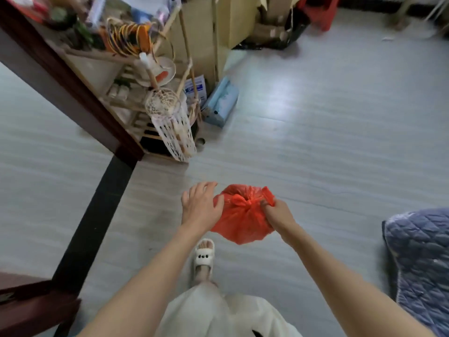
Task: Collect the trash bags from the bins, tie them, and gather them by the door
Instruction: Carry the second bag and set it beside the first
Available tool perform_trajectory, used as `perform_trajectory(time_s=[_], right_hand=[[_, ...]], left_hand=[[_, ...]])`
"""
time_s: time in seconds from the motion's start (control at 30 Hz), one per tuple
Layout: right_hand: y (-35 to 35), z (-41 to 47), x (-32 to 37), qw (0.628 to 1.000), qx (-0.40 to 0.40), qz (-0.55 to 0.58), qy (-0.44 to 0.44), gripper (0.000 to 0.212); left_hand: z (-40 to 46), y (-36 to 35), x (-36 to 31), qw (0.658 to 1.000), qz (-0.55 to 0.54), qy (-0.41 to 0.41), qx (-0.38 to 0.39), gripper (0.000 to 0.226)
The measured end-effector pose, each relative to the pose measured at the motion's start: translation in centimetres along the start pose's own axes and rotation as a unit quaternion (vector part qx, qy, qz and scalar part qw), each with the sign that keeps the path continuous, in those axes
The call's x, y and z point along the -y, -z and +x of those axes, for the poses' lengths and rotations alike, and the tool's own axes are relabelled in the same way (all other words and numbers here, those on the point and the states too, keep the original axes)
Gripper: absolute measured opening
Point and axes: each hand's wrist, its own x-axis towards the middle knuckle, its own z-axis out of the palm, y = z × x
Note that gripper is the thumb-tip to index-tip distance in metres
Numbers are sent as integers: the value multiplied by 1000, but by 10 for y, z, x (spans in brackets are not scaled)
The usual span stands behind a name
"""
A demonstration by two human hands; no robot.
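Pinching a twisted ear of thin red plastic, the right hand [275, 211] carries a small trash bag [240, 215] in the air above the floor, its fingers curled tight just beside the knot [244, 201]. The bag is crinkled and glossy, bulging round below the knot. The left hand [200, 205] lies against the bag's left side with fingers spread and relaxed, the thumb touching the plastic. Under the bag a foot in a white rubbery slipper [204, 256] stands on the pale grey floor [315, 142], which is smooth and shiny with faint plank lines. A loose cream garment [218, 312] shows at the bottom edge. To the right sits a corner of blue quilted fabric [422, 263], puffy and stitched in diamonds. Further off on the left, a light wooden rack [136, 103] holds plates and clutter, with a white net bag [173, 125] hanging from it, next to a dark brown door frame [73, 93]. Cardboard boxes [243, 23] stand behind.
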Motion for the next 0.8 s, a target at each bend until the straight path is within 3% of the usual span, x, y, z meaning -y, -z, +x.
perform_trajectory(time_s=[0.2, 0.3, 0.37, 0.47, 0.63, 0.8], right_hand=[[111, 59, 37, 992, -75, 101, -16, 34], [167, 89, 47, 984, -128, 122, -27, 22], [207, 109, 52, 979, -159, 119, -50, 8], [269, 141, 51, 970, -203, 113, -70, 5], [370, 195, 38, 949, -284, 91, -101, 18], [479, 272, 6, 946, -291, 64, -125, 21]], left_hand=[[111, 26, -109, 995, 25, -98, 23, 49], [173, 29, -161, 984, 43, -165, 42, 49], [213, 30, -201, 978, 48, -200, 43, 49], [262, 28, -270, 965, 65, -247, 58, 49], [329, 3, -389, 933, 91, -339, 84, 51], [397, -39, -514, 909, 122, -382, 111, 53]])
